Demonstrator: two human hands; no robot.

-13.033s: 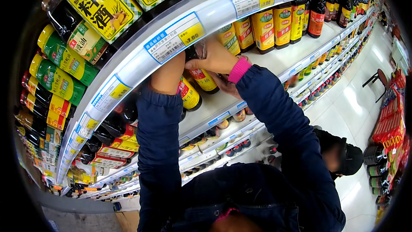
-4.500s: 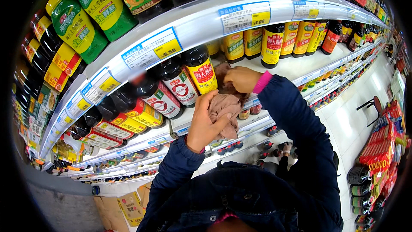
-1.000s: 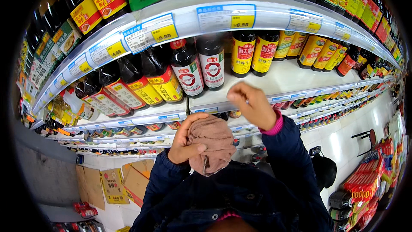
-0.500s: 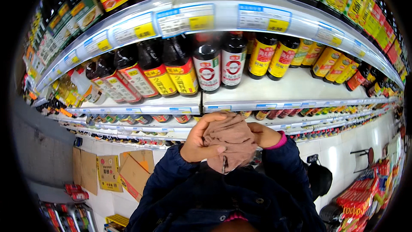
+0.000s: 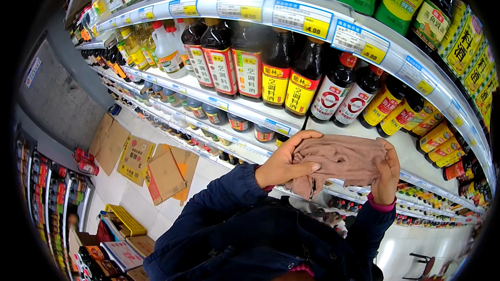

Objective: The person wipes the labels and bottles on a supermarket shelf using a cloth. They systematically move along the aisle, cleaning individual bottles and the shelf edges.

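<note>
Between my two hands stretches a brownish-pink cloth [image 5: 341, 158], crumpled at its left part and smoother toward the right. My left hand [image 5: 289, 161] grips its left side, thumb on top. At the opposite end my right hand [image 5: 386, 174] pinches the cloth, thumb over it. A loose corner of the cloth hangs below my left thumb. Just beyond the cloth stand dark sauce bottles with white labels [image 5: 332, 91] on a white shelf [image 5: 250, 101]. Left of them are dark bottles with yellow labels [image 5: 302, 86].
An upper shelf edge with price tags [image 5: 299, 15] curves across above my hands. Flattened cardboard [image 5: 165, 174] lies on the floor at left, near a yellow crate [image 5: 125, 220]. Another stocked shelf [image 5: 49, 192] stands at the far left. A stool [image 5: 423, 265] is at lower right.
The view has swung left, so the shelves appear shifted and tilted. My right hand has moved away from my left, and the bunched cloth is now spread wider between them.
</note>
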